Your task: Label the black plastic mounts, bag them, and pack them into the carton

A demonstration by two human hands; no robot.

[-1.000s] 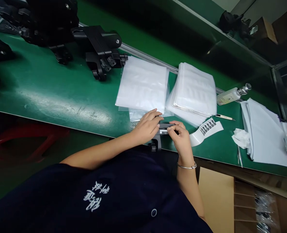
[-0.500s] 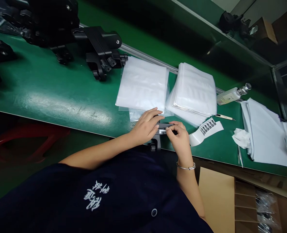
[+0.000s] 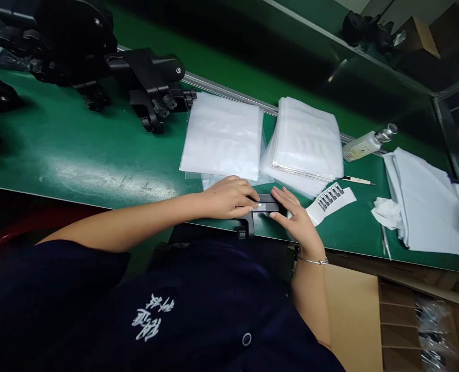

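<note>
A small black plastic part point(image 3: 266, 203) with a light label on top lies at the near edge of the green bench point(image 3: 78, 150). Its black foot point(image 3: 244, 230) hangs over the edge. My left hand point(image 3: 229, 197) grips the part's left end with curled fingers. My right hand point(image 3: 297, 219) rests on the part's right end, fingers stretched flat and pressing on the top.
Two stacks of clear plastic bags point(image 3: 222, 137) point(image 3: 307, 142) lie behind my hands. A white label strip point(image 3: 332, 199) and a pen point(image 3: 357, 180) lie right of them, then a bottle point(image 3: 365, 144), crumpled tissue point(image 3: 386, 213) and white sheets point(image 3: 427, 204). Black assemblies point(image 3: 152, 85) sit far left.
My right hand has gone from a pinch over the label to flat fingers on the part. My left hand has closed further round the left end. The camera has shifted slightly.
</note>
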